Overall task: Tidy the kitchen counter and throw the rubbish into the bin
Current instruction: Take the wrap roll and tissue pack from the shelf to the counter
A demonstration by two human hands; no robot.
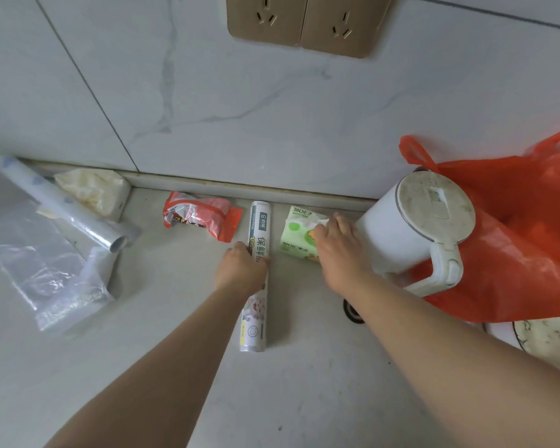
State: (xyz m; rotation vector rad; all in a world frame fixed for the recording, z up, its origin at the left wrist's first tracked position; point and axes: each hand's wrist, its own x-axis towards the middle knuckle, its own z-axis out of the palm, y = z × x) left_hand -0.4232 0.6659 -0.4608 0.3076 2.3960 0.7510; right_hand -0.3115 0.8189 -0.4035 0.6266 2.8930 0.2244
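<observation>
Forearms: both reached from the near edge across the pale counter (304, 399).
Left hand (241, 270): clenched round the middle of the wrap roll (258, 240), which lay pointing near to far.
Roll handling: probably light, stiff and smooth; a mid-length hold should balance it.
Right hand (340, 245): fingers pinching the tissue pack (296, 234), just left of the white kettle (414, 227).
Pack handling: soft, squashy, likely very light.
Rubbish: a crumpled red wrapper (201, 218) lay left of the roll, near the wall.
</observation>
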